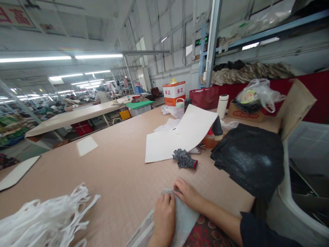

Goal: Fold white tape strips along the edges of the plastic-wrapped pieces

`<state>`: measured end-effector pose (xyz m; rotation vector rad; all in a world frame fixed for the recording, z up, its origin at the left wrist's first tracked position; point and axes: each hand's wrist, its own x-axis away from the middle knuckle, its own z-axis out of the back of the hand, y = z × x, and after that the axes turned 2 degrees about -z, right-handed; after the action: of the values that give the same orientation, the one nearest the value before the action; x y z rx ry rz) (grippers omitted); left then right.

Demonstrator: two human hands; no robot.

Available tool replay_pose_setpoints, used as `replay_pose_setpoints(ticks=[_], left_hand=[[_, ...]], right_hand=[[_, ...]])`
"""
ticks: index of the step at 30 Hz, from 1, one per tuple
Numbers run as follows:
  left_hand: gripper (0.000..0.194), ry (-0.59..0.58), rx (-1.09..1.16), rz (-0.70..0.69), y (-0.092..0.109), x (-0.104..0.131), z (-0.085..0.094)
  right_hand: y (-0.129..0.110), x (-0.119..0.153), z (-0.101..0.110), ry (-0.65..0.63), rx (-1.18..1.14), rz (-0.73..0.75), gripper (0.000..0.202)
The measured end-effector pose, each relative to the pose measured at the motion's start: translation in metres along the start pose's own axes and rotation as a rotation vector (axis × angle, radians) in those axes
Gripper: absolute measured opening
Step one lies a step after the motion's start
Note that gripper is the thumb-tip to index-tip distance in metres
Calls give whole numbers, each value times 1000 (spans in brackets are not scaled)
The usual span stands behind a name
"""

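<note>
A greyish see-through plastic bag or sheet (183,214) lies over the front edge of the table, close to my body. My left hand (165,211) rests on it with fingers curled down and closed on the plastic. Just to the right, my right hand (187,192) pinches the far edge of the same plastic, its fingertips near those of my left hand. What lies under my fingers is hidden. Beyond my hands is a dark grey knitted glove (183,159) with a red cuff, apart from both.
White strips (51,219) are heaped at left on the brown table (120,171). Large white sheets (177,137) lie ahead. Black fabric (249,157) covers the right corner. A white bottle (222,105) and a bagged bundle on a carton (244,111) stand behind.
</note>
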<state>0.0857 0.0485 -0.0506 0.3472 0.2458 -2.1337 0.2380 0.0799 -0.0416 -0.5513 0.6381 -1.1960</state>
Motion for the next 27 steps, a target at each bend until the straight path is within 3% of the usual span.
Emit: replay_pose_setpoints(ticks=[5, 20, 27], left_hand=[[31, -4, -55, -33, 1, 0, 0], [28, -160, -3, 16, 6, -5, 11], [30, -134, -12, 13, 6, -4, 10]], right_hand=[[2, -13, 5, -127, 63, 20, 7], [-1, -33, 5, -265, 240, -70, 16], [1, -41, 5, -317, 259, -89, 12]])
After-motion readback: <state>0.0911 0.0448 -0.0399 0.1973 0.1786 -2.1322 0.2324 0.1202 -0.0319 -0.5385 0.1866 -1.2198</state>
